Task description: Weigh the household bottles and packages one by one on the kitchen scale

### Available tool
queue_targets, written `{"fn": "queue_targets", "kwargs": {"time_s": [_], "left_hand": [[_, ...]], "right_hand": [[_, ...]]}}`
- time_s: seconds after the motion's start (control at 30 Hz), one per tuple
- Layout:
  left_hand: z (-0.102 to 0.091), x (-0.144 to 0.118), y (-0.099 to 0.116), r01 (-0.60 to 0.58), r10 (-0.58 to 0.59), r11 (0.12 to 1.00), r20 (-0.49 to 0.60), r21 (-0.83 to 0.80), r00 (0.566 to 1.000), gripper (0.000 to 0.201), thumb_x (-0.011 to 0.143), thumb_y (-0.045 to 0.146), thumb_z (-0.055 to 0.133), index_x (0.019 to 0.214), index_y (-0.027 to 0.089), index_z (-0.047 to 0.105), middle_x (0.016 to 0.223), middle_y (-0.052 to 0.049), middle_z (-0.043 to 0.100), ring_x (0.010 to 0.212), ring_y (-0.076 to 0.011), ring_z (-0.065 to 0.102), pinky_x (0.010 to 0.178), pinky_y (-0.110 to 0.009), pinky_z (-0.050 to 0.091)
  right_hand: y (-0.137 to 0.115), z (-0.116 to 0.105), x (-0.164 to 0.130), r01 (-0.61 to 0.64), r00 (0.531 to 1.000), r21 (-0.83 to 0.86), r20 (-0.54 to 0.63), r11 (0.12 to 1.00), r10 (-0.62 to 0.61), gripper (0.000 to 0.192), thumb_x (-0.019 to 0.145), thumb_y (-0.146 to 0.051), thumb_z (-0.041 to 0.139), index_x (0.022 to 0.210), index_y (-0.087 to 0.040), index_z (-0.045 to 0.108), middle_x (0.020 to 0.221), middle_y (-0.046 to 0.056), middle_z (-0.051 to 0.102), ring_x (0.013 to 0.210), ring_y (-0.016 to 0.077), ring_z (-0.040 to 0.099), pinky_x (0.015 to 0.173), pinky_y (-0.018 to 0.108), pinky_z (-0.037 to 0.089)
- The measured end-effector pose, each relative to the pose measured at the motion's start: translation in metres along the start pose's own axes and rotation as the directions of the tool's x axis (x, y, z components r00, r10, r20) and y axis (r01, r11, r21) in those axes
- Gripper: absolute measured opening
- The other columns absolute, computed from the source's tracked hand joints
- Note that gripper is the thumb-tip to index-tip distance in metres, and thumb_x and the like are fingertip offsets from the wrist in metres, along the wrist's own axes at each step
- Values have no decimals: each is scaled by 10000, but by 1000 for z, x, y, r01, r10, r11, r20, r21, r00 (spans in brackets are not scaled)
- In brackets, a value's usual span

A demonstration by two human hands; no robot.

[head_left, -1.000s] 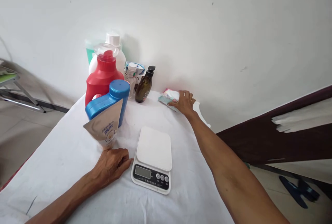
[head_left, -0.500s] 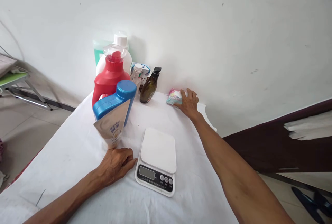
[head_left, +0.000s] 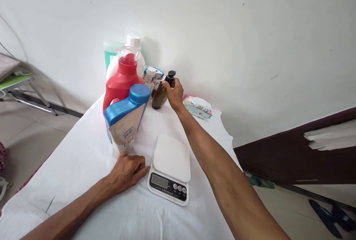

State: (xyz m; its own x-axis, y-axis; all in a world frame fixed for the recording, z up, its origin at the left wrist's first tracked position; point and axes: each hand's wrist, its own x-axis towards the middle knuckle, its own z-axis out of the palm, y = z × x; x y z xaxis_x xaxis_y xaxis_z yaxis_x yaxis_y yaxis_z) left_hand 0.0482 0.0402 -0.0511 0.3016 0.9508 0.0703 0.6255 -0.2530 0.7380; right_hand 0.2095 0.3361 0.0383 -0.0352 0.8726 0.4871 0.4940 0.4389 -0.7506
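Observation:
My right hand (head_left: 174,93) is closed round the upper part of a dark olive pump bottle (head_left: 159,97) with a black pump top. The bottle stands on the cloth, leaning slightly to the right. My left hand (head_left: 129,171) rests on the table with its fingers curled in, and I see nothing in it. Its fingertips come up to the left edge of a white kitchen scale (head_left: 171,158), whose plate carries nothing. Just behind that hand a beige Rejoice tube (head_left: 126,134) stands cap down, against a blue bottle (head_left: 133,103).
Left of centre stand a red detergent jug (head_left: 122,79), a white jug (head_left: 133,42) and a green container (head_left: 111,53). A clear bottle (head_left: 150,77) and a small box (head_left: 158,71) sit by the wall. A pack of wipes (head_left: 198,108) lies farther right.
My right hand has left the wipes pack and moved left onto the pump bottle. The pack now lies flatter with its label showing. My left hand has stayed by the scale.

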Motion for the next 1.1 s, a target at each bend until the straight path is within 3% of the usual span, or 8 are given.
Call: {"fn": "queue_targets", "kwargs": {"time_s": [0.13,0.23,0.33,0.43,0.53,0.63,0.83,1.1], "left_hand": [[0,-1,-1,-13,13,1000,-11,-19,1000,341,985,337,565,692,204,453,605,24,563,527,-111,421,565,-281,261],[0,-1,-2,-49,49,999,-20,-14,999,340,986,321,573,694,204,444,603,29,556,523,-109,424,570,-279,264],[1,0,-2,-82,82,997,-37,7,996,344,982,304,577,689,204,425,602,27,553,529,-111,432,577,-279,264],[0,0,-3,-82,83,997,-38,13,996,355,986,312,572,686,205,415,604,23,556,534,-113,437,578,-278,263],[-1,0,-3,-86,87,996,-28,30,996,355,989,319,571,687,206,423,606,21,560,537,-116,449,581,-279,264],[-3,0,-3,-80,81,995,-16,53,997,353,993,337,575,694,206,443,614,18,571,545,-121,464,583,-279,267],[-6,2,-3,-87,87,992,-1,88,996,352,996,354,573,693,207,470,604,20,565,540,-124,471,576,-281,275],[-8,0,-2,-69,70,994,-11,86,998,347,988,391,564,700,205,511,615,10,582,550,-131,489,579,-275,285]], "right_hand": [[-2,-2,-3,14,999,-98,-51,995,-19,285,889,-502,649,931,-255,512,966,56,693,949,258,620,908,408,487],[-11,-16,-12,48,989,-131,-131,990,-65,304,883,-529,651,919,-254,525,933,58,690,936,269,624,901,426,499],[-32,-45,-23,130,967,-132,-200,983,-155,342,906,-582,645,965,-250,583,944,55,709,937,266,641,889,435,527],[-66,-83,-43,225,956,-114,-166,968,-242,360,922,-592,672,1014,-247,632,960,53,725,956,260,673,876,433,565],[-97,-117,-77,226,965,-105,-110,968,-238,348,924,-586,699,978,-243,667,942,46,728,941,253,690,871,438,590],[-114,-135,-120,156,984,-87,-74,984,-163,349,903,-579,735,948,-236,692,908,35,730,912,247,701,858,440,607],[-116,-146,-183,-13,1000,-35,-20,999,12,401,853,-602,776,989,-228,720,938,40,748,926,252,715,771,413,641],[-110,-147,-196,-22,998,-40,-64,999,19,412,850,-629,767,1022,-257,728,967,40,756,927,251,715,797,429,656]]}}
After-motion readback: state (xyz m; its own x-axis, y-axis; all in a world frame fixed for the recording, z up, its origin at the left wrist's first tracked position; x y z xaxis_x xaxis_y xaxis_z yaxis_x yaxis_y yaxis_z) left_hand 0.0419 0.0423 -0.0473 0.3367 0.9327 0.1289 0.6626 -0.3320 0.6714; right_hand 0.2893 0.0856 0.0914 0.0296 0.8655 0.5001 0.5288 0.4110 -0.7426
